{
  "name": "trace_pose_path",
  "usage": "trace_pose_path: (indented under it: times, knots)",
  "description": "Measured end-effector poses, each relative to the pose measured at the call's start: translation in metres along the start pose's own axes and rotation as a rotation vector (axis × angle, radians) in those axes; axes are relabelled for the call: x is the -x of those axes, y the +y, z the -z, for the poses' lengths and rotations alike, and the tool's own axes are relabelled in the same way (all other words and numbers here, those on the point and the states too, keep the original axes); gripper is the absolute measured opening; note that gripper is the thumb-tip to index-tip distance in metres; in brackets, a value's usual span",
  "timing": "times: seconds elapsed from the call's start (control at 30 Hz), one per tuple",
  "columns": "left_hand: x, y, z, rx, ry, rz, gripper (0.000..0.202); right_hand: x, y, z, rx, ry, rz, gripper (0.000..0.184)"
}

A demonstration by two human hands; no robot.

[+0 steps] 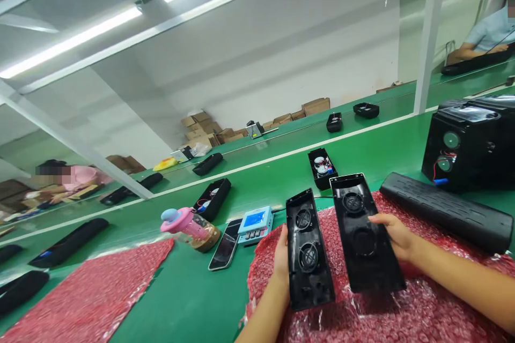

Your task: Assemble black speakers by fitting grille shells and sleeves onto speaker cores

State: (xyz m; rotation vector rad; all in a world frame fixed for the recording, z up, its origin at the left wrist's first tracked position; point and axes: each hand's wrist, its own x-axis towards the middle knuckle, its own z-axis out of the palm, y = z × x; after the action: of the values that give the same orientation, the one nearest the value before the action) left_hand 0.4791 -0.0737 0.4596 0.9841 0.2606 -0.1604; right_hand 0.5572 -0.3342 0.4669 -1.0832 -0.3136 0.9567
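My left hand (281, 254) is closed around the left edge of a black plastic speaker housing (309, 276) that has two round grilles on its inner side. A second black speaker housing (368, 265), with one grille and one plain round recess, is gripped at its right edge by my right hand (396, 236). Both housings are tilted, side by side, over red bubble wrap (434, 308). The fingers behind each housing are partly hidden.
Right of my hands lies a long black casing (446, 211), with stacked black speaker boxes (462, 144) behind. To the left are a blue tester (257, 222), a phone (223, 251) and a pink-lidded cup (197, 233). Speaker halves with wiring (322, 166) sit on the green bench (189, 300); people work farther away.
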Motion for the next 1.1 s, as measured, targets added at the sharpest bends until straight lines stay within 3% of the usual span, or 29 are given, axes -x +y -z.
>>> trace_pose_path:
  times: [0.17,0.33,0.63,0.87,1.0,1.1]
  knots:
    - [0.006,-0.017,-0.005,0.099,-0.128,0.112,0.060,-0.006,0.022,-0.004,-0.255,-0.017,-0.105,0.049]
    - [0.009,-0.015,0.002,0.126,-0.168,0.181,0.064,-0.009,0.015,-0.007,-0.485,-0.098,-0.162,0.061]
    - [0.009,-0.021,0.017,0.178,-0.115,0.166,0.062,-0.008,0.010,-0.006,-0.279,0.052,-0.158,0.061]
    - [0.011,-0.021,0.013,0.178,-0.104,0.180,0.062,-0.008,0.012,-0.005,-0.124,0.113,-0.119,0.062]
    - [0.012,-0.022,0.009,0.185,-0.101,0.198,0.062,-0.006,0.013,-0.007,-0.099,0.212,-0.044,0.044]
    - [0.014,-0.023,0.007,0.194,-0.093,0.206,0.064,-0.005,0.013,-0.008,-0.120,0.233,-0.057,0.046]
